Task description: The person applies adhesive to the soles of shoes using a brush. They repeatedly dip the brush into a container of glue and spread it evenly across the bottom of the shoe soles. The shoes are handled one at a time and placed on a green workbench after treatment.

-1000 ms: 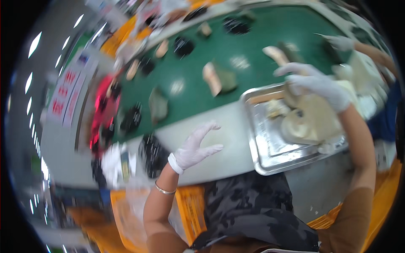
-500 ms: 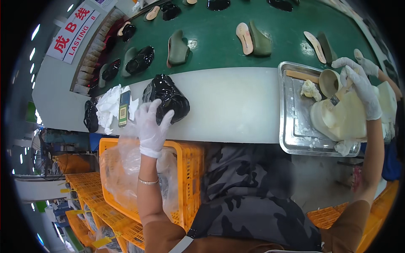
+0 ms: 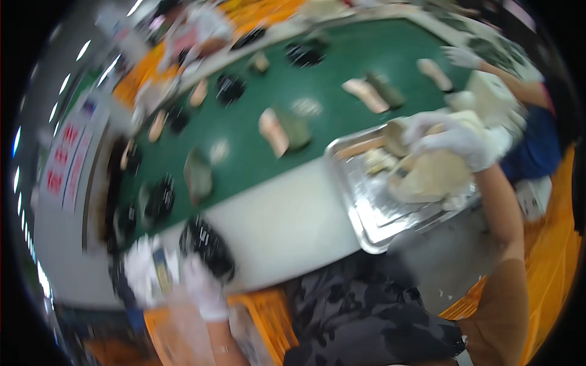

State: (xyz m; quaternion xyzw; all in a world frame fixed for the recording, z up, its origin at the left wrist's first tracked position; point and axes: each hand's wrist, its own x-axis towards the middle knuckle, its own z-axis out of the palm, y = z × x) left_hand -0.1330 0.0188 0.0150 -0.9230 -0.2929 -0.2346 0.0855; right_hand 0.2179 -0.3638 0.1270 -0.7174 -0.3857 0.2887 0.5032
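My left hand (image 3: 204, 288), in a white glove, is beside the near side of a bulky form wrapped in glossy black plastic (image 3: 210, 250). Motion smears its fingers, so whether they touch the form is unclear. My right hand (image 3: 452, 140), also gloved, has its fingers curled round a brush above a cream-coloured plastic container (image 3: 427, 180). Most of the brush is hidden by the hand and blur; its dark band (image 3: 400, 173) shows at the container. The container sits in a metal tray (image 3: 349, 183) with a cup (image 3: 395, 139) and a pale crumpled lump (image 3: 379, 161).
Insoles (image 3: 365, 94), green boot-shaped pieces (image 3: 198, 177) and black-wrapped forms (image 3: 160, 198) lie on the green belt (image 3: 244, 152). White cloths (image 3: 140, 268) are left of my left hand. Orange crates (image 3: 262, 317) stand below the table edge. A co-worker's gloved hand (image 3: 462, 58) is at the right.
The view has turned and tilted, showing more of the belt and a person at the far side. My right hand stays by the container; my left hand is lower beside the black-wrapped form.
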